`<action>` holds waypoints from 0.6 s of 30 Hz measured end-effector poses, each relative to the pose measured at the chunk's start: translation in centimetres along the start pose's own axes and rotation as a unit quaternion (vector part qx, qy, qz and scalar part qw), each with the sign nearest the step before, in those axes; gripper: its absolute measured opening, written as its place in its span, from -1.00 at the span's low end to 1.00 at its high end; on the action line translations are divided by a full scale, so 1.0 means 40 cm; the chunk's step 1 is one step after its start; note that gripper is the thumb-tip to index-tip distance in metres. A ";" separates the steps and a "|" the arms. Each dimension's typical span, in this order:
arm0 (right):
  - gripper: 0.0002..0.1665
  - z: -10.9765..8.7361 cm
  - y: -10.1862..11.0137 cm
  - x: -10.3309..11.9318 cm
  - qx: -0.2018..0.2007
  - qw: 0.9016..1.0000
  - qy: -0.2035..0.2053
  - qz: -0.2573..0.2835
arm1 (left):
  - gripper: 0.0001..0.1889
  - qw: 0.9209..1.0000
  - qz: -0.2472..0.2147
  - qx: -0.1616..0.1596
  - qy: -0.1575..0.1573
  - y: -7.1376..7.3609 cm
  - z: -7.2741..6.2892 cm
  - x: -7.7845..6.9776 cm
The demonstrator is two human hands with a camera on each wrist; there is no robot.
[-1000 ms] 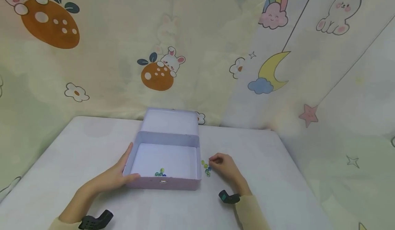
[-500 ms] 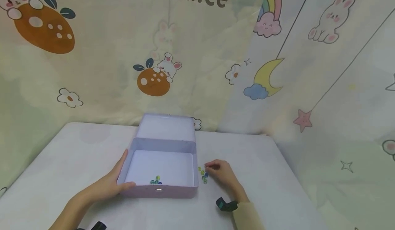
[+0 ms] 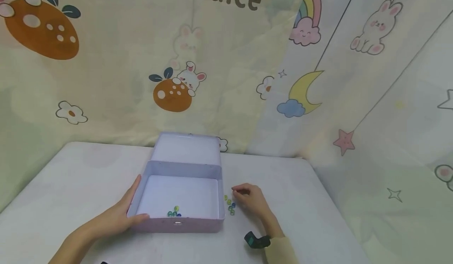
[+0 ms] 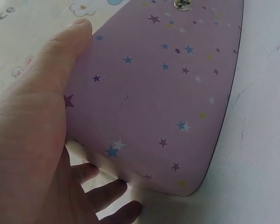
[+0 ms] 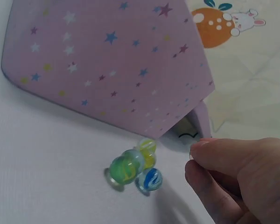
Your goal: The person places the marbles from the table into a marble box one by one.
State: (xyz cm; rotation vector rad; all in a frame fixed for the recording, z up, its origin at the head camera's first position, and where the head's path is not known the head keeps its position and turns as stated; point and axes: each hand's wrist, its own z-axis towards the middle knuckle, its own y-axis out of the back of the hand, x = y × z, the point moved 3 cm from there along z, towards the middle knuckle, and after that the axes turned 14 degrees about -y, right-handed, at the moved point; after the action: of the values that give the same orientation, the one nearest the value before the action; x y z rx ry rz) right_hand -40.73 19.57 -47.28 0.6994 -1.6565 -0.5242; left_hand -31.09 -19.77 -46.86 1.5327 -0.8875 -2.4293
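Observation:
An open lilac box (image 3: 177, 225) with printed stars and a metal clasp stands on the white table, its lid tipped back. My left hand (image 3: 115, 216) holds its left side, thumb over the front corner and fingers along the outer wall. Several glass marbles (image 3: 173, 213) lie inside by the front wall. Beside the box's right wall sits a small group of green, yellow and blue marbles (image 5: 123, 170). My right hand (image 3: 252, 199) is just behind and right of that group, thumb and forefinger pinching a marble (image 5: 191, 154), mostly hidden by the fingertips.
White cloth covers the table (image 3: 308, 216). Behind it hangs a curtain (image 3: 226, 98) printed with rabbits, oranges and a moon; the box lid stands close to it. A black wrist camera (image 3: 257, 240) sits on the right wrist.
The head view has shifted, so box and table appear lower and further left. My right hand has moved slightly up and away from the loose marbles. My left hand keeps its hold.

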 end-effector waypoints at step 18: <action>-0.79 -0.018 0.021 0.057 -0.031 0.998 0.060 0.011 | 0.13 0.999 0.040 -0.011 0.004 -0.004 -0.009 0.017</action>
State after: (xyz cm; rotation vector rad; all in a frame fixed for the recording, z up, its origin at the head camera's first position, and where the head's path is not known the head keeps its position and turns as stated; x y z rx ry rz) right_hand -40.44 18.61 -44.94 0.6548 -1.5279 -0.5066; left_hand -31.08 -20.06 -47.62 1.4685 -0.8989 -2.3687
